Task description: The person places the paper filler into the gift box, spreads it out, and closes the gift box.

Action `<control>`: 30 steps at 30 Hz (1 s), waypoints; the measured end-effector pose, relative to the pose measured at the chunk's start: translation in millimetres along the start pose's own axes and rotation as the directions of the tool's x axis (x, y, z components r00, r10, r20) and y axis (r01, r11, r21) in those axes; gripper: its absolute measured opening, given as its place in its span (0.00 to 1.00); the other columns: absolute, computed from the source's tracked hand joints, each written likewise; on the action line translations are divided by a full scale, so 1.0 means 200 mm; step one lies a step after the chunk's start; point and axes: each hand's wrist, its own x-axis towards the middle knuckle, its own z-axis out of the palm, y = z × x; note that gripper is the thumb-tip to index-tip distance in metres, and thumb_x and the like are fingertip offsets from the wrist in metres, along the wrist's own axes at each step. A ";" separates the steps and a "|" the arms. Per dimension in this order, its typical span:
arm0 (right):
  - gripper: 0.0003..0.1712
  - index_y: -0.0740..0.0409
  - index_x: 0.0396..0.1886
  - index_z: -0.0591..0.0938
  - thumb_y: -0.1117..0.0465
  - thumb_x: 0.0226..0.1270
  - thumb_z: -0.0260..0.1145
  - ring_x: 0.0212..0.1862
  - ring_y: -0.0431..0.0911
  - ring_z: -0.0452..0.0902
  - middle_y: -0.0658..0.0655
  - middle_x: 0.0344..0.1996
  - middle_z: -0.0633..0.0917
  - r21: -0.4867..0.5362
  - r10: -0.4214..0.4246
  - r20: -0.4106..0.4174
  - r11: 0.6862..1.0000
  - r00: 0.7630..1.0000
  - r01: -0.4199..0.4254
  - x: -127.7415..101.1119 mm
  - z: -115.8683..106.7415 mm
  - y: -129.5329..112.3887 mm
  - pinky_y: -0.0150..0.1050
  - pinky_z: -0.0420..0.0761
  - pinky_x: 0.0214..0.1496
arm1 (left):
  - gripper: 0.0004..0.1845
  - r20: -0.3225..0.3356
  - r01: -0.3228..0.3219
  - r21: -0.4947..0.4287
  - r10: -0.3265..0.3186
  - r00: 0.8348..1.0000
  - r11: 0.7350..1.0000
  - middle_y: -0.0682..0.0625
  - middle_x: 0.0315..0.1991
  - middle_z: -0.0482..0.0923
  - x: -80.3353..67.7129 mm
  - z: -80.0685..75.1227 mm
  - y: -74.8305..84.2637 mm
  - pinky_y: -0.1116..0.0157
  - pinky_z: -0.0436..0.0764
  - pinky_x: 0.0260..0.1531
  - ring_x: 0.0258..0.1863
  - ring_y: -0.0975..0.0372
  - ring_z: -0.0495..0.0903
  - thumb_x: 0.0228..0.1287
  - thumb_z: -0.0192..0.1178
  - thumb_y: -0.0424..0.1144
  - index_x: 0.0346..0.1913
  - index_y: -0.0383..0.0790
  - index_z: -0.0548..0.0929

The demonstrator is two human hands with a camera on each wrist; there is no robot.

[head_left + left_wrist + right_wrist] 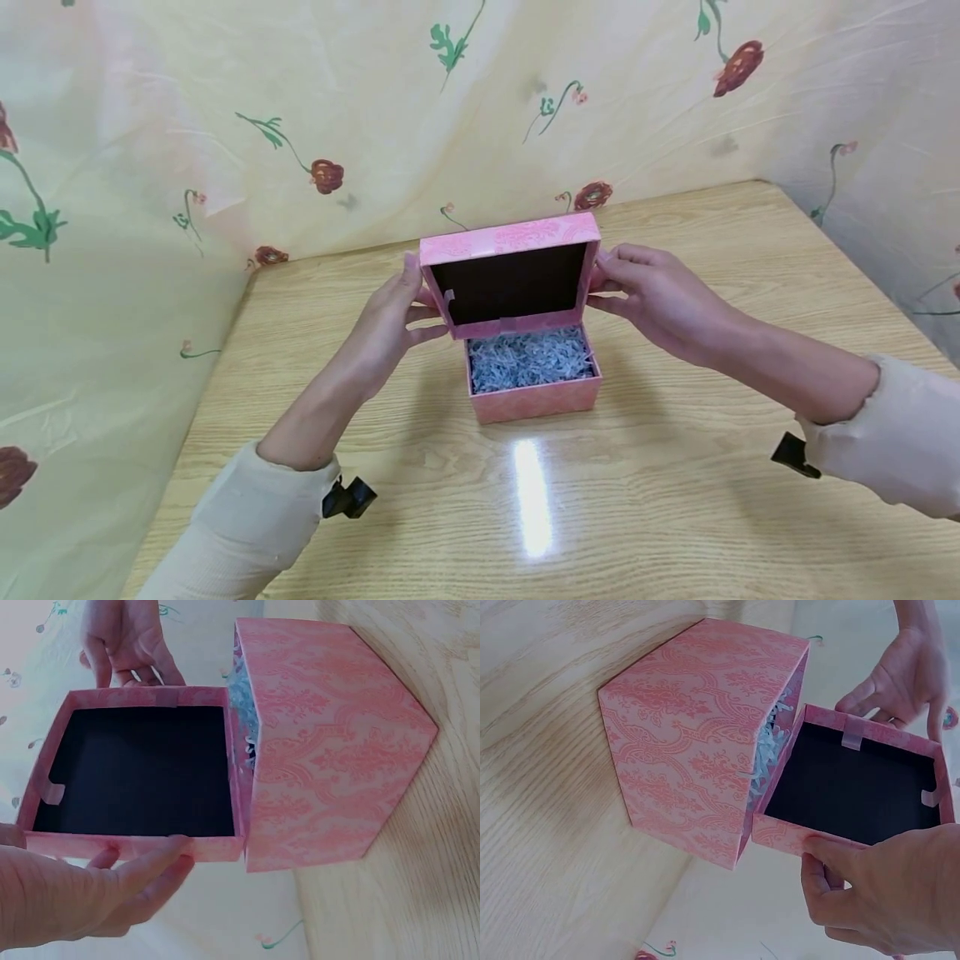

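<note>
A pink patterned box stands on the table, filled with pale blue shredded paper. Tilted up over its back part is the pink lid, its black inside facing me and its lower edge close to the box rim. My left hand holds the lid's left side, thumb near the top corner and fingers along the wall. On the opposite side my right hand grips the lid with thumb and fingers. Small ribbon tabs show on the lid's inner walls, one of them clear in the right wrist view.
The wooden table reaches back to a flowered cloth hanging behind and at both sides. A bright light reflection lies on the wood in front of the box. Black wrist straps sit at both cuffs.
</note>
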 end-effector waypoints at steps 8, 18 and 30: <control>0.12 0.62 0.31 0.76 0.63 0.76 0.52 0.51 0.49 0.75 0.55 0.39 0.78 0.024 -0.020 0.006 1.000 1.000 0.020 0.00 -0.02 0.00 0.49 0.63 0.68 | 0.29 0.040 -0.089 -0.015 0.089 0.995 0.996 0.35 0.58 0.69 0.00 -0.01 -0.04 0.53 0.71 0.61 0.61 0.45 0.70 0.78 0.35 0.54 0.57 0.27 0.66; 0.09 0.67 0.35 0.77 0.65 0.73 0.57 0.56 0.49 0.74 0.58 0.46 0.79 0.039 -0.030 0.030 0.999 0.999 0.029 0.01 -0.05 0.00 0.43 0.67 0.67 | 0.28 0.082 -0.144 -0.033 0.146 0.986 0.989 0.32 0.62 0.65 0.00 -0.03 -0.07 0.61 0.71 0.61 0.65 0.43 0.66 0.75 0.43 0.49 0.55 0.21 0.65; 0.07 0.68 0.39 0.78 0.73 0.72 0.52 0.53 0.43 0.78 0.57 0.47 0.79 0.039 -0.001 0.012 0.999 1.000 0.000 0.02 -0.12 0.00 0.34 0.74 0.59 | 0.35 0.100 -0.090 0.077 0.082 0.992 0.993 0.40 0.60 0.68 -0.03 -0.07 -0.07 0.68 0.71 0.58 0.62 0.49 0.72 0.56 0.56 0.60 0.46 0.25 0.68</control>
